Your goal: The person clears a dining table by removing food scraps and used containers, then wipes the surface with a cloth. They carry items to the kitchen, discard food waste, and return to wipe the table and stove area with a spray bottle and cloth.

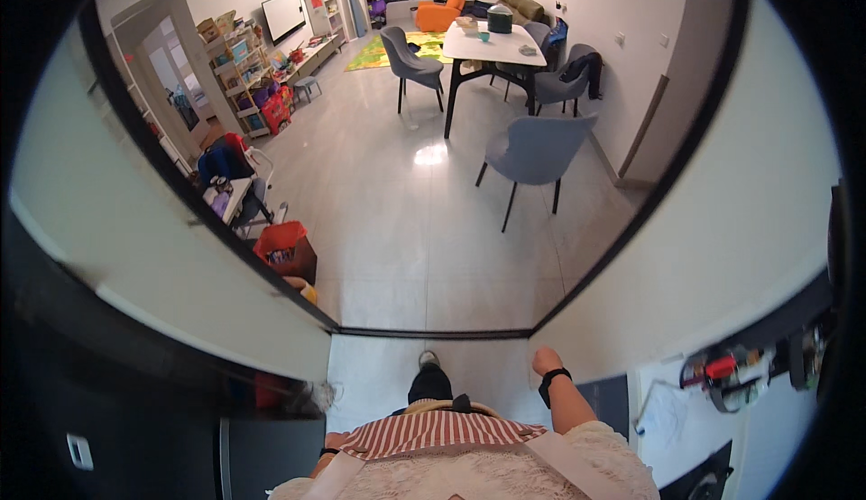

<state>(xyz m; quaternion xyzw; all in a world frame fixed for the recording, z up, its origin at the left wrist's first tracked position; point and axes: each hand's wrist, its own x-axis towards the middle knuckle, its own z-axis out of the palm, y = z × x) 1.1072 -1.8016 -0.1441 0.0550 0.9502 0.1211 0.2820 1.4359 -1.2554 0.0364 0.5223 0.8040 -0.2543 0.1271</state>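
My right hand [545, 361] hangs ahead of my body on the right, its fingers curled in with nothing visible in them. A black band [553, 383] circles that wrist. At my left side only a bit of my left hand [334, 440] shows beside a dark wristband; its fingers are hidden by my clothes. I wear a red-and-white striped apron [442, 430] over a cream lacy top. One shoe [428, 357] steps forward onto the pale floor, just short of the black doorway threshold [433, 332].
Beyond the doorway, a grey chair [538, 150] stands near a white dining table [492, 46]. A red-lined bin [287, 249] sits left, past the frame. Toy shelves [236, 71] line the left wall. Close by are a dark cabinet [271, 455] and, at right, a white counter [695, 446].
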